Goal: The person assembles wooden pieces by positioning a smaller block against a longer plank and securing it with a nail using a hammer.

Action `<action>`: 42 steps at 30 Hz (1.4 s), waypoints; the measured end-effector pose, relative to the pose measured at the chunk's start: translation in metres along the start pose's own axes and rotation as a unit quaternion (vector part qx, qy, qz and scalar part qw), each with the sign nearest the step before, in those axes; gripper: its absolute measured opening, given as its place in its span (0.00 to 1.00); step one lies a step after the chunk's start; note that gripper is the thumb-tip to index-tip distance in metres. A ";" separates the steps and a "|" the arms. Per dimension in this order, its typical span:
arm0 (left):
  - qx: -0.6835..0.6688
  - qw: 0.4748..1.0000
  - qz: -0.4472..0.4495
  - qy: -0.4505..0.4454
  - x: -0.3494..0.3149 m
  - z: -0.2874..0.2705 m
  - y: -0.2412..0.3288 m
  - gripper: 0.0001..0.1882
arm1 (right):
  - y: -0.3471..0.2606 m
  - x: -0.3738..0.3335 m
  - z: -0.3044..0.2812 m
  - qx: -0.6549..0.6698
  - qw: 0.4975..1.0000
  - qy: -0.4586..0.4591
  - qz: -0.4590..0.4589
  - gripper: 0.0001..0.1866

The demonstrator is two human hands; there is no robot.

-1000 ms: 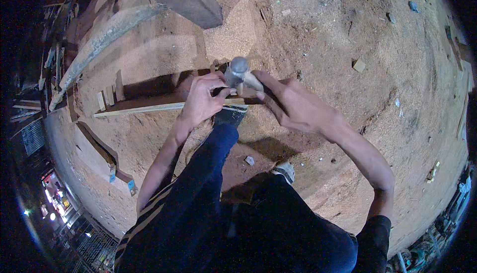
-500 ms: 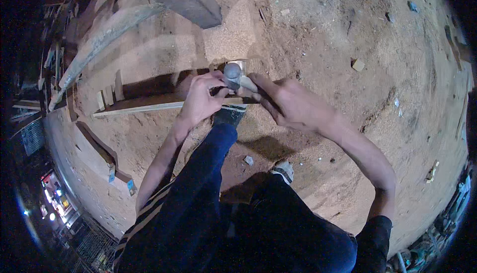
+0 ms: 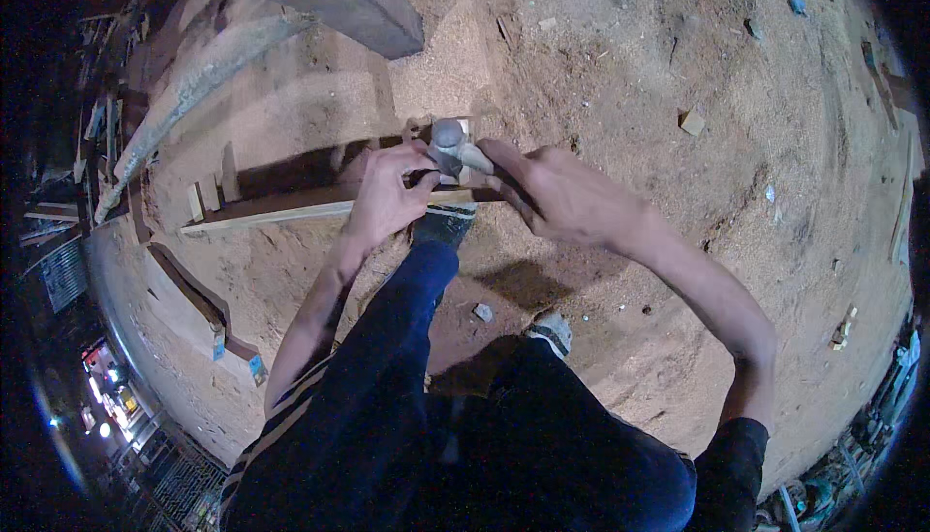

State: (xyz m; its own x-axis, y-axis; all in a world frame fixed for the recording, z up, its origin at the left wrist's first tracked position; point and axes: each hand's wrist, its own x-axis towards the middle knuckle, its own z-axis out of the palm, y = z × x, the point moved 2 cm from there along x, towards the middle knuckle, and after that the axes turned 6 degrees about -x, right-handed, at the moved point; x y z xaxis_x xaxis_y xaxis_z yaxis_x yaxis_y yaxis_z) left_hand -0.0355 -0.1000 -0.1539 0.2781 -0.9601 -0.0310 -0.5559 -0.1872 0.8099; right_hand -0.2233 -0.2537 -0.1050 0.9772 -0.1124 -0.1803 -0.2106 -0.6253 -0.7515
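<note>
My right hand (image 3: pixel 572 193) is wrapped round the short handle of a hammer. The hammer's rounded grey metal head (image 3: pixel 448 135) hangs over the end of a long wooden plank piece (image 3: pixel 281 214) on the ground. Close against the left side of the head, my left hand (image 3: pixel 387 193) is closed, thumb and fingertips pinched together. What those fingertips hold, if anything, is too small and covered to make out. My left shoe (image 3: pixel 444 226) is at the near side of the wood, just below the hands.
Small upright wood pieces (image 3: pixel 208 193) are at the plank's left end. A thick beam (image 3: pixel 373 14) reaches in from the top, beside a curved pale log (image 3: pixel 194 86). On the sandy ground lie a wood block (image 3: pixel 692 122) and a small stone (image 3: pixel 482 312). Clutter lines the lower right edge.
The whole view has shifted slightly. Both hands and the hammer keep nearly the same place over the wood, with the head still beside the left fingertips.
</note>
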 end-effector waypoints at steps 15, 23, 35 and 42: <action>-0.094 0.992 -0.087 -0.023 0.000 0.000 -0.008 0.06 | 0.010 -0.032 0.000 0.099 0.985 0.111 0.090 0.20; -0.093 0.990 -0.105 0.010 -0.005 0.003 -0.002 0.08 | 0.054 -0.039 0.013 0.010 0.989 0.075 0.124 0.25; -0.098 0.988 -0.118 0.025 -0.011 0.005 0.000 0.07 | 0.052 0.011 0.018 -0.045 0.999 0.023 0.007 0.25; -0.068 0.992 -0.096 0.052 -0.009 0.007 0.001 0.06 | 0.082 -0.004 0.028 -0.058 0.997 0.037 0.045 0.27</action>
State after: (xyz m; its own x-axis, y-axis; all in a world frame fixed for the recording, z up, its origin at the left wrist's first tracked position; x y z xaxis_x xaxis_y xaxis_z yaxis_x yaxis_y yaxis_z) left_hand -0.0444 -0.0932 -0.1567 0.4519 -0.8814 -0.1377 -0.3765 -0.3283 0.8663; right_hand -0.2454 -0.2826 -0.1836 0.9545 -0.2271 -0.1931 -0.2978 -0.6948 -0.6546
